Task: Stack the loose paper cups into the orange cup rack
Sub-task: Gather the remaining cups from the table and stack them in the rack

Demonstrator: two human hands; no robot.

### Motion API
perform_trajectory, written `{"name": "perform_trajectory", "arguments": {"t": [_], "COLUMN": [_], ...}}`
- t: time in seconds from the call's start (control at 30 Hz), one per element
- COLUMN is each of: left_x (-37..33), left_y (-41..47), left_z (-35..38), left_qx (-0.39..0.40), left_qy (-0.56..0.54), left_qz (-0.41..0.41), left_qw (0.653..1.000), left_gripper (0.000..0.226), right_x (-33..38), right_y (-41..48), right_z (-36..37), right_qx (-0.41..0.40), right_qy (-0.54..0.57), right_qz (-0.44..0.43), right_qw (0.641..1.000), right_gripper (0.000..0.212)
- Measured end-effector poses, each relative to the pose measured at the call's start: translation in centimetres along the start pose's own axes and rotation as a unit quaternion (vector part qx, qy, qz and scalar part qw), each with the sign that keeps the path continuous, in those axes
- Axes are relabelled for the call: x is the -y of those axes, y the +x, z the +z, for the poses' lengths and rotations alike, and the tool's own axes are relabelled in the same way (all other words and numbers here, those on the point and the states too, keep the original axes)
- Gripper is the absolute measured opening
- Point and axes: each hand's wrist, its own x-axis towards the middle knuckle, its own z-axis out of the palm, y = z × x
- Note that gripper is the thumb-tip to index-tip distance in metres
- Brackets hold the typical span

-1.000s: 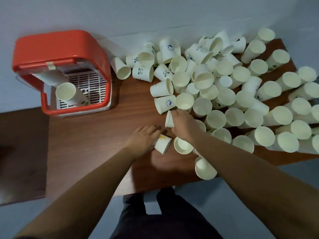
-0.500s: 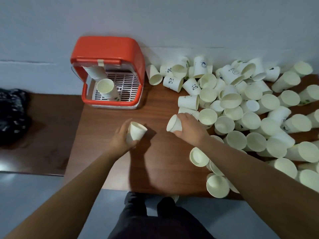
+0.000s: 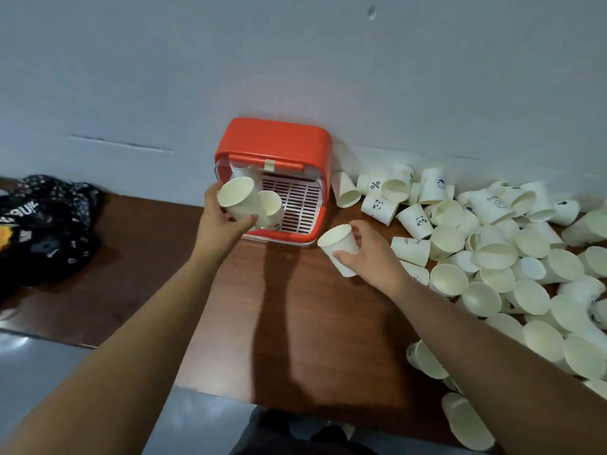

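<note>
The orange cup rack [image 3: 276,141] stands against the wall with its open front facing me and a white slatted floor inside. A paper cup stack [image 3: 271,206] leans inside its left half. My left hand [image 3: 220,221] grips a white paper cup [image 3: 237,200] at the rack's opening, just left of that stack, mouth toward me. My right hand [image 3: 368,254] holds a second paper cup [image 3: 340,246] above the table by the rack's front right corner. A big pile of loose paper cups [image 3: 512,257] covers the right side of the wooden table [image 3: 295,323].
A dark patterned cloth bundle [image 3: 42,224] lies on a lower wooden surface at the left. The grey wall runs right behind the rack. Some cups lie close to the table's front edge at the lower right [image 3: 466,421]. My legs show below the table edge.
Both hands lifted their cups away from the pile and moved up toward the rack. The left hand's cup now sits at the rack's opening; the right hand's cup trails beside the rack.
</note>
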Motion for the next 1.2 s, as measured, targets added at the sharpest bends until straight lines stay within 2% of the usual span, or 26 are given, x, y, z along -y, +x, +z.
{"name": "perform_trajectory", "arguments": {"t": [0.1,0.2,0.27,0.43,0.6,0.8,0.97,1.2], "left_x": [-0.4,0.3,1.0,2.1,3.3,6.1,6.8,7.2], "left_y": [2.8,4.7,5.5,6.6,8.2,8.5,8.3,8.6], "left_z": [0.0,0.2,0.4,1.0,1.9,1.6,1.8,0.8], "left_qx": [-0.006,0.034,0.054,0.122,0.124,0.164,0.19,0.246], "left_qy": [0.023,0.026,0.027,0.089,0.117,0.192,0.208,0.195], "left_qz": [0.028,0.038,0.054,0.15,0.131,0.17,0.163,0.159], "left_qw": [0.999,0.998,0.997,0.977,0.977,0.952,0.946,0.936], "left_gripper": [0.08,0.086,0.081,0.077,0.077,0.078,0.076,0.089], "right_x": [2.0,3.6,4.6,6.5,7.4,7.7,8.4,9.3], "right_y": [1.6,3.1,3.8,4.8,5.5,5.8,6.4,7.6], "right_z": [-0.1,0.4,1.2,3.4,4.5,5.2,5.8,6.2], "right_qx": [-0.041,-0.057,-0.062,-0.079,-0.082,-0.08,-0.085,-0.094], "right_qy": [0.049,0.077,0.083,0.107,0.109,0.117,0.13,0.166], "right_qz": [0.022,0.033,0.039,0.033,0.066,0.081,0.075,0.049], "right_qw": [0.998,0.995,0.994,0.991,0.988,0.987,0.985,0.98], "right_gripper": [0.061,0.061,0.065,0.064,0.07,0.072,0.068,0.066]}}
